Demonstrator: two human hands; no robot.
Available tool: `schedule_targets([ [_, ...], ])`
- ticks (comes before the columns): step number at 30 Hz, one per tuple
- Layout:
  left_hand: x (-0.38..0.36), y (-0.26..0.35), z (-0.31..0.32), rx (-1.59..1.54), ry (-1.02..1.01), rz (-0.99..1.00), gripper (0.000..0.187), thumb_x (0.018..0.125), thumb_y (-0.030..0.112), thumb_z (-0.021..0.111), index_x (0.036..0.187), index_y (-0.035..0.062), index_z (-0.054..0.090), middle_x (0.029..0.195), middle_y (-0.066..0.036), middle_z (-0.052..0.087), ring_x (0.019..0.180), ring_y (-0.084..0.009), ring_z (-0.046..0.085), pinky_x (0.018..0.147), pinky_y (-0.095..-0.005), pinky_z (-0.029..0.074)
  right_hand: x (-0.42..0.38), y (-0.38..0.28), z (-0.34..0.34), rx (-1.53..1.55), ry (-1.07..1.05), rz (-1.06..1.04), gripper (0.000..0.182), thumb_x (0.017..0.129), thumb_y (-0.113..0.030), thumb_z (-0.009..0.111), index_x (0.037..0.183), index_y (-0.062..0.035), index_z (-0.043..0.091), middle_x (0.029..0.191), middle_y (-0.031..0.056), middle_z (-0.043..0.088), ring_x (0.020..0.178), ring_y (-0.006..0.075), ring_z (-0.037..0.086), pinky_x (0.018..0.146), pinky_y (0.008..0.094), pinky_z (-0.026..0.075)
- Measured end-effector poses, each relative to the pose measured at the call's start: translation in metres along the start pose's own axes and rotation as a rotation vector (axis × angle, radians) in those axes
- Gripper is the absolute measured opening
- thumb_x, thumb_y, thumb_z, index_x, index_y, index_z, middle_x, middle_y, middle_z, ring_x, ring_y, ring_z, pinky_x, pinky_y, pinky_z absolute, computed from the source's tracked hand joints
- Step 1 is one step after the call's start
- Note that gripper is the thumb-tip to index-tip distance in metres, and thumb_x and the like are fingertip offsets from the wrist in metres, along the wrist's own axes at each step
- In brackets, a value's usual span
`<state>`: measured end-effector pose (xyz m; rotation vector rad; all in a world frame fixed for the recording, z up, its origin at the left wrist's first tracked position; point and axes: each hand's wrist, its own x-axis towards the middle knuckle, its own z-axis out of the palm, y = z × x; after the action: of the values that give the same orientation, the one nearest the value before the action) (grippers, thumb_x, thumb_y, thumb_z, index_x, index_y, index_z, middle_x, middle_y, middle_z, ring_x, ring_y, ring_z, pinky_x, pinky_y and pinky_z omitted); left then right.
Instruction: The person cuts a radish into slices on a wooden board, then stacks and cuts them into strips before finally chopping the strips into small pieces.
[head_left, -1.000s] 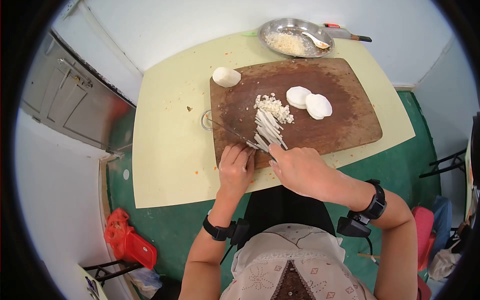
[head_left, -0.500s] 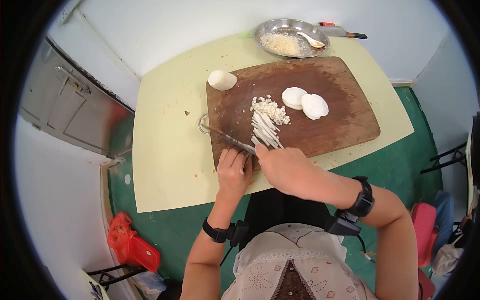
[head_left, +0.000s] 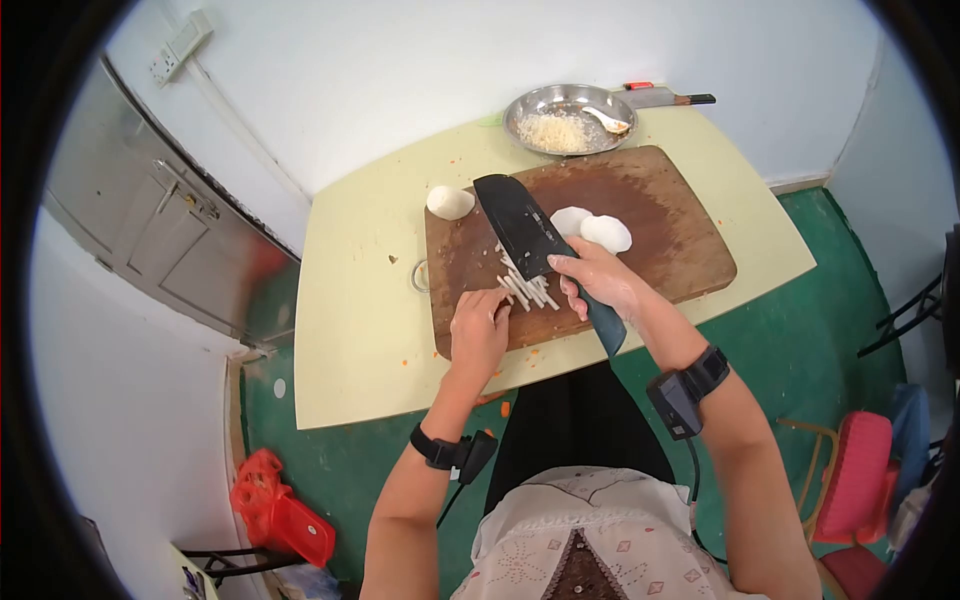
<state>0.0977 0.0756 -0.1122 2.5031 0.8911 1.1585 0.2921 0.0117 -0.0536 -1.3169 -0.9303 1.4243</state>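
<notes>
My right hand (head_left: 600, 278) grips the handle of a black cleaver (head_left: 520, 225), its broad blade tilted up above the cutting board and pointing to the far left. Below the blade lie thin white radish strips (head_left: 540, 292). My left hand (head_left: 480, 325) rests at the board's near left part, fingers bent together against the left ends of the strips; what lies under the fingertips is hidden. Two round white radish slices (head_left: 606, 234) overlap right of the blade. A peeled radish chunk (head_left: 450, 203) sits at the far left corner of the wooden board (head_left: 680, 235). The blade covers the diced pile.
Behind the board stands a steel dish (head_left: 517, 103) with pale chopped bits (head_left: 553, 132) and a white spoon (head_left: 607, 121). Another knife (head_left: 665, 98) lies beside it. A metal ring (head_left: 419, 275) is at the board's left edge. Orange scraps dot the pale yellow table (head_left: 360, 340).
My right hand has lifted the cleaver from the strips and turned it, swinging the blade up and toward the far side. My left hand stays beside the strips. The head view has shifted slightly.
</notes>
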Motion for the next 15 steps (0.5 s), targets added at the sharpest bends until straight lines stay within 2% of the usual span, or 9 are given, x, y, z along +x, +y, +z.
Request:
schedule_targets([
  [2, 0.007, 0.002, 0.01, -0.086, 0.0, -0.182, 0.018, 0.075, -0.003, 0.064, 0.092, 0.0005, 0.062, 0.084, -0.012, 0.063, 0.072, -0.0225, 0.061, 0.068, -0.03, 0.05, -0.005, 0.005, -0.004, 0.121, -0.024, -0.036, 0.016, 0.092, -0.02, 0.049, 0.097, -0.0054, 0.045, 0.06, -0.0002, 0.045, 0.04, 0.0103, 0.045, 0.038, 0.0271, 0.041],
  [3, 0.01, 0.001, 0.013, -0.135, 0.038, -0.242, 0.018, 0.075, -0.003, 0.063, 0.092, 0.0001, 0.062, 0.083, -0.012, 0.063, 0.071, -0.0223, 0.061, 0.067, -0.0307, 0.05, -0.008, 0.008, -0.005, 0.179, -0.031, -0.011, 0.013, 0.093, -0.021, 0.049, 0.095, -0.0093, 0.043, 0.058, -0.0014, 0.043, 0.039, 0.0083, 0.041, 0.037, 0.0237, 0.036],
  [5, 0.016, -0.004, 0.021, -0.241, 0.116, -0.356, 0.018, 0.075, -0.003, 0.061, 0.092, -0.0007, 0.062, 0.083, -0.012, 0.062, 0.07, -0.0218, 0.06, 0.067, -0.0319, 0.049, -0.013, 0.018, -0.012, 0.3, -0.09, -0.008, 0.016, 0.094, -0.023, 0.051, 0.09, -0.0116, 0.04, 0.058, -0.0019, 0.042, 0.039, 0.0081, 0.041, 0.037, 0.0231, 0.035],
  [6, 0.022, -0.008, 0.02, -0.258, 0.151, -0.366, 0.012, 0.081, -0.001, 0.059, 0.092, 0.0006, 0.062, 0.082, -0.008, 0.062, 0.064, -0.018, 0.059, 0.063, -0.0291, 0.049, -0.013, 0.023, -0.015, 0.357, -0.123, -0.011, 0.018, 0.094, -0.024, 0.051, 0.088, -0.0121, 0.039, 0.057, -0.0021, 0.042, 0.039, 0.008, 0.041, 0.037, 0.0229, 0.035],
  [8, 0.04, -0.008, 0.016, -0.84, 0.173, -0.758, 0.012, 0.088, 0.008, 0.055, 0.097, 0.0021, 0.06, 0.083, -0.006, 0.061, 0.066, -0.0179, 0.058, 0.064, -0.0268, 0.048, -0.015, 0.031, -0.02, 0.44, -0.192, -0.053, 0.017, 0.094, -0.026, 0.051, 0.095, -0.0117, 0.043, 0.059, -0.0017, 0.044, 0.04, 0.0085, 0.042, 0.038, 0.0229, 0.037],
  [9, 0.05, -0.001, 0.01, -1.052, 0.126, -0.822, 0.029, 0.095, 0.029, 0.049, 0.106, 0.0032, 0.056, 0.091, -0.006, 0.06, 0.076, -0.0194, 0.058, 0.071, -0.0287, 0.048, -0.015, 0.032, -0.02, 0.472, -0.208, -0.062, 0.017, 0.094, -0.026, 0.051, 0.096, -0.0118, 0.043, 0.059, -0.0017, 0.044, 0.04, 0.0083, 0.042, 0.038, 0.0228, 0.037],
  [12, 0.075, 0.027, 0.0, -1.659, -0.096, -0.985, 0.048, 0.095, 0.046, 0.041, 0.112, 0.0022, 0.052, 0.097, -0.009, 0.058, 0.085, -0.0211, 0.057, 0.079, -0.0341, 0.047, -0.015, 0.031, -0.018, 0.497, -0.242, -0.08, 0.017, 0.094, -0.027, 0.051, 0.098, -0.0117, 0.044, 0.06, -0.0017, 0.044, 0.04, 0.0081, 0.042, 0.039, 0.0226, 0.037],
  [13, 0.079, 0.026, 0.005, -1.702, -0.163, -0.985, 0.061, 0.094, 0.055, 0.034, 0.116, 0.0005, 0.051, 0.104, -0.011, 0.057, 0.093, -0.0233, 0.056, 0.086, -0.0386, 0.045, -0.015, 0.031, -0.018, 0.498, -0.249, -0.087, 0.017, 0.094, -0.027, 0.05, 0.098, -0.0117, 0.044, 0.06, -0.0017, 0.044, 0.04, 0.0081, 0.042, 0.039, 0.0226, 0.037],
  [15, 0.084, 0.043, -0.002, -1.745, -0.184, -0.977, 0.062, 0.095, 0.054, 0.033, 0.117, -0.0007, 0.05, 0.107, -0.012, 0.058, 0.096, -0.0241, 0.055, 0.087, -0.0392, 0.044, -0.016, 0.03, -0.017, 0.494, -0.231, -0.088, 0.017, 0.094, -0.026, 0.051, 0.097, -0.0117, 0.044, 0.06, -0.0018, 0.044, 0.04, 0.0081, 0.042, 0.039, 0.0225, 0.037],
])
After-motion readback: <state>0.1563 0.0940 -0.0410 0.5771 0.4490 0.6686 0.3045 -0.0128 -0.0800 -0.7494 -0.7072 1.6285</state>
